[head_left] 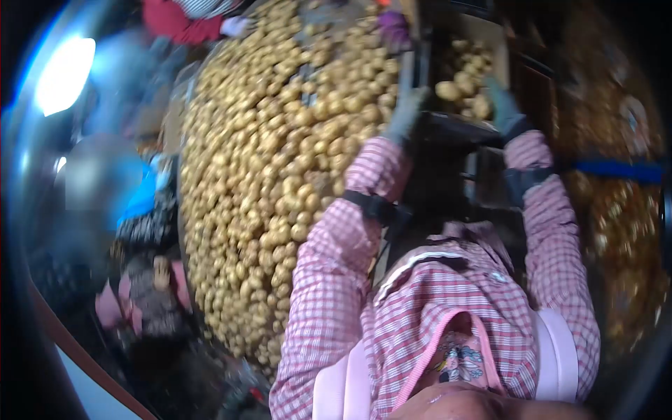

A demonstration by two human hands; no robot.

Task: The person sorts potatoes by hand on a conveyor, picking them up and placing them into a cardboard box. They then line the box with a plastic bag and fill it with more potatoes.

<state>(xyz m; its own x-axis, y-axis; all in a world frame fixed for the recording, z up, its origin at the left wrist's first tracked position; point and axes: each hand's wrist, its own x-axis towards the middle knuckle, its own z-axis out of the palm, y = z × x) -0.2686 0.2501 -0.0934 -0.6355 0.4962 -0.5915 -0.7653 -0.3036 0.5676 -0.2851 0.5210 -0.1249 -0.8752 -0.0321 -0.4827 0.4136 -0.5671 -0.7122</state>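
Observation:
Round yellow-brown potatoes (470,73) lie in an open crate (455,124) ahead of me. My right hand (502,108), in a grey-green glove, is at the crate's right side, beside the potatoes; its fingers are blurred, so their grip cannot be told. On the other side, my left hand (408,112) wears a similar glove. It is stretched forward along the crate's left side, between it and the large heap of potatoes (266,161). Its fingers look extended, with nothing visible in them, though motion smears them.
Another person's gloved hand (236,26) and red sleeve (182,24) are at the heap's far left edge. A purple glove (394,30) shows at the far end. To the left sits a person with a blue garment (142,192). A blue bar (619,170) juts in at right.

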